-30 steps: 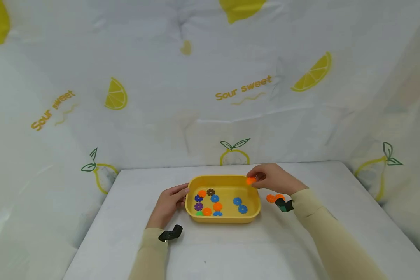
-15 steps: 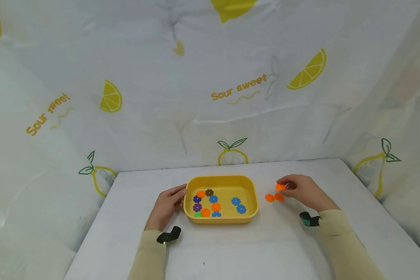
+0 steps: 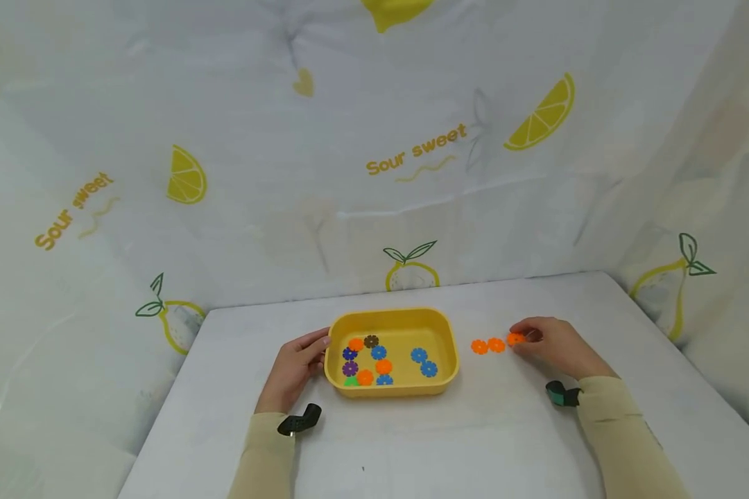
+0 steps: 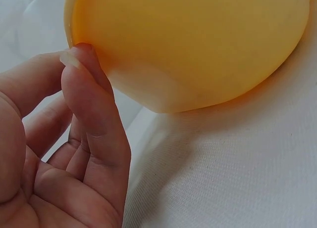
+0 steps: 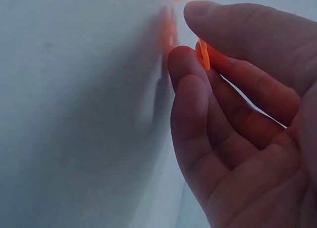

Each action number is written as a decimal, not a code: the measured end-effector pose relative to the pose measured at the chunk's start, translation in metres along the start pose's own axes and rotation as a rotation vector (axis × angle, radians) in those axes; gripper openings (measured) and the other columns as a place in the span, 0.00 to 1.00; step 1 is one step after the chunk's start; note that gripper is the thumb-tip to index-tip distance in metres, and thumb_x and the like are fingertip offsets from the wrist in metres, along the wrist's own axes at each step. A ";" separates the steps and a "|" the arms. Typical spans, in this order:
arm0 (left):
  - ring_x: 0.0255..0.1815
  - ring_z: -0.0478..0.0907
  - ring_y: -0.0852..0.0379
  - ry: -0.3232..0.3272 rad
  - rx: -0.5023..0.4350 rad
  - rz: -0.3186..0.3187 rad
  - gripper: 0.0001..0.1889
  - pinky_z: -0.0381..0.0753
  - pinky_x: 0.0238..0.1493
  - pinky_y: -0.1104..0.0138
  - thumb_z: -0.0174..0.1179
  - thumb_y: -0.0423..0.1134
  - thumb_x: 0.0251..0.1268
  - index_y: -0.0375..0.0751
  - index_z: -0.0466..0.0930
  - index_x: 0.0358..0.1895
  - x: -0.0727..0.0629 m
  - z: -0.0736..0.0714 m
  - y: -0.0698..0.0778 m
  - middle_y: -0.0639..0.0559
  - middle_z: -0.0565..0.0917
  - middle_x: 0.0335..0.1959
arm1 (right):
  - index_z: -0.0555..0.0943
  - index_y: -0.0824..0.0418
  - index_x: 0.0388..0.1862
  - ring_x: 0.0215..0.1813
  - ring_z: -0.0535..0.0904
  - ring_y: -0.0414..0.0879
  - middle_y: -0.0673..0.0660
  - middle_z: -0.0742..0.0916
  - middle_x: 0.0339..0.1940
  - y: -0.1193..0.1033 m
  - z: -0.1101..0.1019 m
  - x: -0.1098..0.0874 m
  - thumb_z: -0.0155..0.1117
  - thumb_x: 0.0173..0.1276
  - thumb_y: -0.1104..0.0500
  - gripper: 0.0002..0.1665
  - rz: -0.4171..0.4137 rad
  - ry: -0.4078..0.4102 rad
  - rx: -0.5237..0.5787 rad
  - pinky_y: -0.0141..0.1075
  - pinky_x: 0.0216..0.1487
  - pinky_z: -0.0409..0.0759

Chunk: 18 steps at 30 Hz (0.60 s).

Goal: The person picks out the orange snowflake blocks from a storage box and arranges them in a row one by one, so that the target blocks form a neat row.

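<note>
My left hand (image 3: 291, 371) pinches the left rim of a yellow plastic tray (image 3: 390, 392); the left wrist view shows the thumb and a finger at the rim (image 4: 70, 20). To the tray's right, my right hand (image 3: 558, 346) holds an orange snowflake disc (image 3: 515, 339) by thumb and fingertips, low over the table. In the right wrist view this disc (image 5: 204, 54) is seen edge-on, partly hidden by the fingers. Left of it, two flat orange discs (image 3: 496, 345) lie side by side on the table, in a row with the held one.
In the tray's left part lie several discs, among them a purple disc (image 3: 349, 369), a brown disc (image 3: 371, 341) and a green disc (image 3: 351, 381). Two blue discs (image 3: 428, 369) lie at its right. The white table (image 3: 399, 450) meets a lemon-print cloth (image 3: 324, 229) behind.
My right hand has carried the orange disc from above the tray's right corner rightward and down, to the right end of the two on the table. The left hand stays on the rim.
</note>
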<state>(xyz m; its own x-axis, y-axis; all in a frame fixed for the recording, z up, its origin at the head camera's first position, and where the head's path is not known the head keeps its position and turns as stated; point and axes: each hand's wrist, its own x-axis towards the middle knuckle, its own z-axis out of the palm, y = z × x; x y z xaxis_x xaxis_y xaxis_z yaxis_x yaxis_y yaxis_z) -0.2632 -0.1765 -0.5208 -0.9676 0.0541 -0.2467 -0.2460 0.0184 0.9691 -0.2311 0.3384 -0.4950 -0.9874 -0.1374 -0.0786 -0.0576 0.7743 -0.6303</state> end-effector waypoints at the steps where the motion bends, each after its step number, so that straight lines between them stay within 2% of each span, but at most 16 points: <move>1: 0.43 0.81 0.53 -0.001 -0.002 -0.002 0.25 0.86 0.42 0.71 0.74 0.56 0.70 0.52 0.87 0.66 0.000 0.000 0.000 0.47 0.87 0.53 | 0.86 0.62 0.62 0.56 0.83 0.56 0.62 0.89 0.59 0.000 0.001 0.001 0.76 0.73 0.51 0.24 0.003 0.001 -0.002 0.49 0.56 0.84; 12: 0.42 0.80 0.54 0.003 -0.009 0.012 0.22 0.85 0.41 0.72 0.71 0.51 0.75 0.49 0.87 0.67 -0.002 -0.001 0.002 0.48 0.86 0.50 | 0.87 0.61 0.60 0.54 0.83 0.54 0.60 0.89 0.55 0.000 0.003 0.006 0.76 0.73 0.52 0.22 0.005 0.008 -0.014 0.43 0.51 0.83; 18: 0.42 0.80 0.54 -0.003 -0.004 0.010 0.23 0.86 0.41 0.72 0.71 0.52 0.74 0.49 0.87 0.67 -0.001 0.000 0.000 0.48 0.86 0.49 | 0.87 0.62 0.59 0.52 0.83 0.53 0.60 0.89 0.53 0.002 0.006 0.006 0.76 0.72 0.54 0.21 0.003 0.006 -0.031 0.43 0.51 0.83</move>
<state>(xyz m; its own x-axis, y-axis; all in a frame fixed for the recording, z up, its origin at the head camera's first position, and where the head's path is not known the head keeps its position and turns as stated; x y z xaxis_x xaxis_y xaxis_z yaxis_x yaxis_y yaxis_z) -0.2623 -0.1766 -0.5202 -0.9697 0.0577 -0.2374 -0.2370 0.0139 0.9714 -0.2363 0.3353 -0.5008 -0.9884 -0.1315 -0.0754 -0.0593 0.7932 -0.6061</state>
